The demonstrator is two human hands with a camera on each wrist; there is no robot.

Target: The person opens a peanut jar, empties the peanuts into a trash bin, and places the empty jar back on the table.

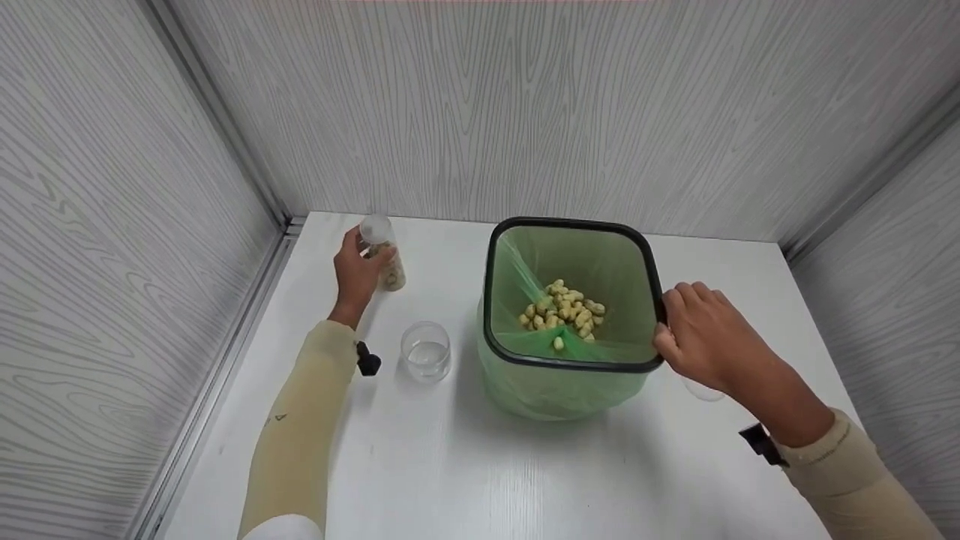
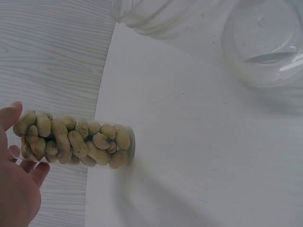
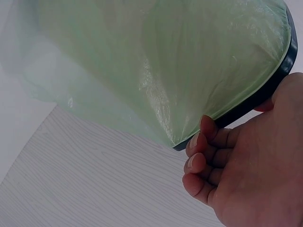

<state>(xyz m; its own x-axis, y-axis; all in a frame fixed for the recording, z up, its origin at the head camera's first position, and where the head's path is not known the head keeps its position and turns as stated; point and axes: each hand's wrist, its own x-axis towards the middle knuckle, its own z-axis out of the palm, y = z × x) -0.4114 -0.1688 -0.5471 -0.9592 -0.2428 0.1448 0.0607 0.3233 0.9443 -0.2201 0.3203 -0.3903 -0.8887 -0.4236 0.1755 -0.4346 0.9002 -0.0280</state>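
My left hand (image 1: pixel 356 270) holds a clear cylindrical jar (image 1: pixel 391 274) near its top, thumb and fingers around it. Peanuts in the shell (image 2: pixel 75 142) fill this jar in the left wrist view. Over on the right, my right hand (image 1: pixel 709 337) grips the black rim (image 3: pixel 246 106) of a bin lined with a green plastic bag (image 1: pixel 562 390), its fingers curled at the edge. More peanuts (image 1: pixel 566 307) lie in a heap inside the bag, and one sits apart on a fold near the front.
A clear glass (image 1: pixel 426 352) stands left of the bin. Another clear round object (image 1: pixel 705 390) is partly hidden under my right hand. Wood-grain panels (image 1: pixel 420 112) enclose the white table (image 1: pixel 420 465) at the back and sides.
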